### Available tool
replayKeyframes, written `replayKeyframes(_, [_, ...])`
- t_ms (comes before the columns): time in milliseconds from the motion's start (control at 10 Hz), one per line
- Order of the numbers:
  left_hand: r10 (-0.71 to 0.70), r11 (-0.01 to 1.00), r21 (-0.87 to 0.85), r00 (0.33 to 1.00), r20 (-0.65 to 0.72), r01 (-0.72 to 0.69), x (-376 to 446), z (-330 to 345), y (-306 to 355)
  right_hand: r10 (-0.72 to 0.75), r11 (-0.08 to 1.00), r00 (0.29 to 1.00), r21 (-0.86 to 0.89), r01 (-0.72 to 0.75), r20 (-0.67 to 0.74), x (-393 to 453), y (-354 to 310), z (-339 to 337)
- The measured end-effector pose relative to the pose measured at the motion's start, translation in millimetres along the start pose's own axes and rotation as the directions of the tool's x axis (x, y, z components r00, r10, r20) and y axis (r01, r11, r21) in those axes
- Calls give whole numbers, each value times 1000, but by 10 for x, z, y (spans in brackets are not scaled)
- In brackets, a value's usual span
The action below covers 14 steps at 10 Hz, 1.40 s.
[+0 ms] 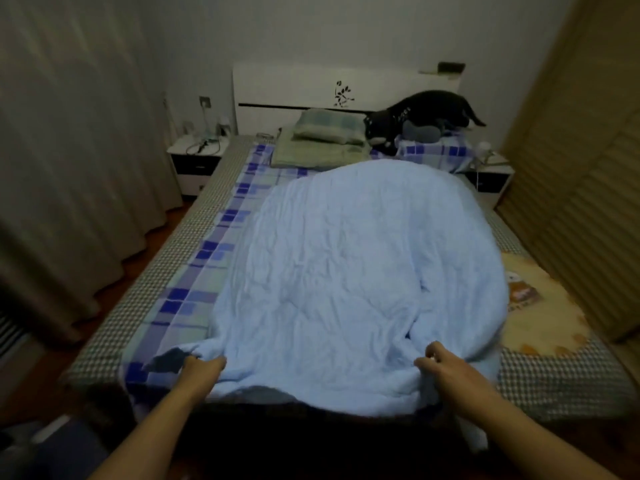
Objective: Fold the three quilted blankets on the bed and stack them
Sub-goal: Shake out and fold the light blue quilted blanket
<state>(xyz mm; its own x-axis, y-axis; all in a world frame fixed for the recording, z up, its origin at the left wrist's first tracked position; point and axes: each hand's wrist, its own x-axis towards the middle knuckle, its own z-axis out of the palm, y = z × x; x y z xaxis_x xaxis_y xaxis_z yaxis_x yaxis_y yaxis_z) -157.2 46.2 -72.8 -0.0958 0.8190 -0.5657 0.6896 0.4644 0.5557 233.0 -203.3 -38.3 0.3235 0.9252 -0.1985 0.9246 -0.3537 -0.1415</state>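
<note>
Two sets of fingers curled onto the near hem of the pale blue quilted blanket (pixel 346 271): left hand (pixel 202 367) bunching the corner at the foot of the bed (pixel 104 348), right hand (pixel 440 363) pinching a raised fold of the same hem, thumb and knuckles showing, fingertips partly buried in cloth. Beyond the fingers, blue quilt spread long and rumpled up the mattress, a deep crease running back from the right grip, near edge drooping over the foot. Out past the left fingers, a blue-checked blanket (pixel 207 258) lying flat beneath; out past the right fingers, a yellow patterned blanket (pixel 540 306) peeking out beside the blue one. Farther off, a green pillow (pixel 329 128) on a folded green cloth, and a black cat (pixel 415 116) at the headboard. Judged early: nothing folded or stacked yet. Likely trouble: uneven pull from mismatched grips, skewing the fold; thick quilting slipping from a shallow right pinch; lower blankets dragged along by friction; cat stepping onto the far end and pinning it mid-lift.
</note>
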Motion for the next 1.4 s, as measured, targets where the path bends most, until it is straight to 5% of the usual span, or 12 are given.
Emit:
replayKeyframes(100, [-55,997,53,997,-50,57,135,-110,-325,71,993,984,-107,-54,161,-259,99,524])
replayKeyframes(200, [-38,994,100,988,-148,53,246,-257,-438,181,982,983,-46,-182,-26,-402,264,601])
replayKeyframes(300, [90,954,301,966,-241,-13,165,-364,-338,477,879,879,-20,-477,-15,-707,217,474])
replayKeyframes(400, [292,928,324,901,-322,-185,44,-339,-97,643,761,708,141,-633,-291,-724,98,272])
replayKeyframes(500, [406,866,-144,841,-357,-479,-446,-99,273,711,702,593,434,-565,-378,-711,-388,181])
replayKeyframes(600, [492,761,-412,860,-138,-501,-1116,329,470,328,861,889,489,-141,-320,-645,-1008,230])
replayKeyframes(700, [767,641,-368,585,264,-674,-1532,683,381,161,896,969,440,-64,-186,-495,-1362,241])
replayKeyframes(800, [793,535,-246,381,474,-808,-1588,787,305,170,934,976,338,-115,-137,-364,-1517,-1])
replayKeyframes(1000, [860,477,-25,460,220,-879,-1464,800,351,56,788,961,603,124,-270,-374,-1651,-237])
replayKeyframes(1100, [884,434,38,433,174,-900,-1410,743,284,52,932,986,363,8,-156,-437,-1441,-160])
replayKeyframes(1200, [854,466,127,483,194,-876,-1341,655,176,211,978,967,-34,-208,144,-566,-988,-96])
replayKeyframes(1400, [837,503,127,518,176,-855,-1378,605,26,501,853,833,25,-521,236,-807,-430,-273])
